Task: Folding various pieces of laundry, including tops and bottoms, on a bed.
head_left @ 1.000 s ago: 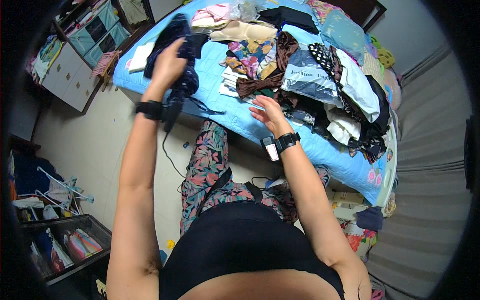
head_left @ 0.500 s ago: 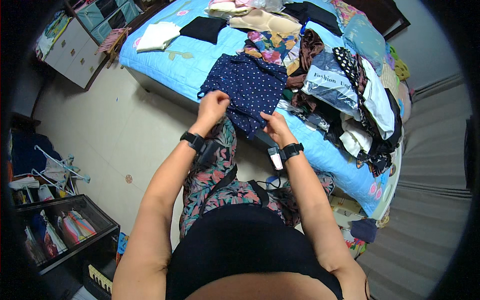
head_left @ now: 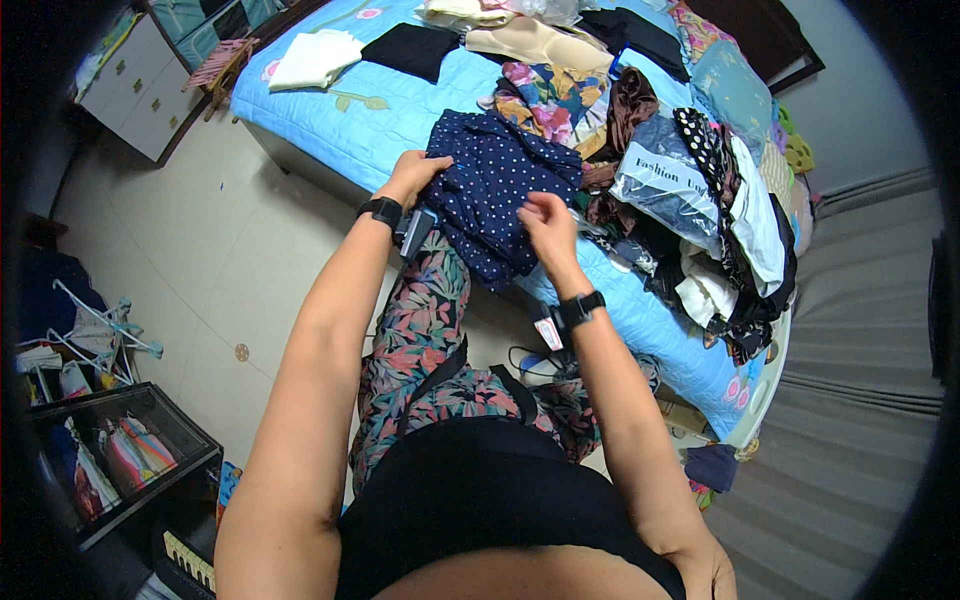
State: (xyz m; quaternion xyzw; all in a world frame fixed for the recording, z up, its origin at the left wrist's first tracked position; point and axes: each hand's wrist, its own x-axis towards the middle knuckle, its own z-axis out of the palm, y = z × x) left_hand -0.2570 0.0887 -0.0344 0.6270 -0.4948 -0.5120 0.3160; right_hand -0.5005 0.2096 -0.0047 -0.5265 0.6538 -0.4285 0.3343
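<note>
The dotted cloth (head_left: 495,185) lies on the bed (head_left: 310,125) at twelve o'clock. My left hand (head_left: 412,178) pinches its nine o'clock edge. At four o'clock my right hand (head_left: 550,230) is curled, pinching or not I cannot tell

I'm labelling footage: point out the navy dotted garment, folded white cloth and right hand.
Navy dotted garment (head_left: 505,188), head view, fabric's middle.
Folded white cloth (head_left: 316,60), head view, top face.
Right hand (head_left: 552,232), head view, its middle.

The left hand (head_left: 412,178) holds a dotted garment (head_left: 500,185) by its edge on the bed (head_left: 300,120); the right hand (head_left: 550,235) curls at its right side, near piled clothes (head_left: 705,290).
</note>
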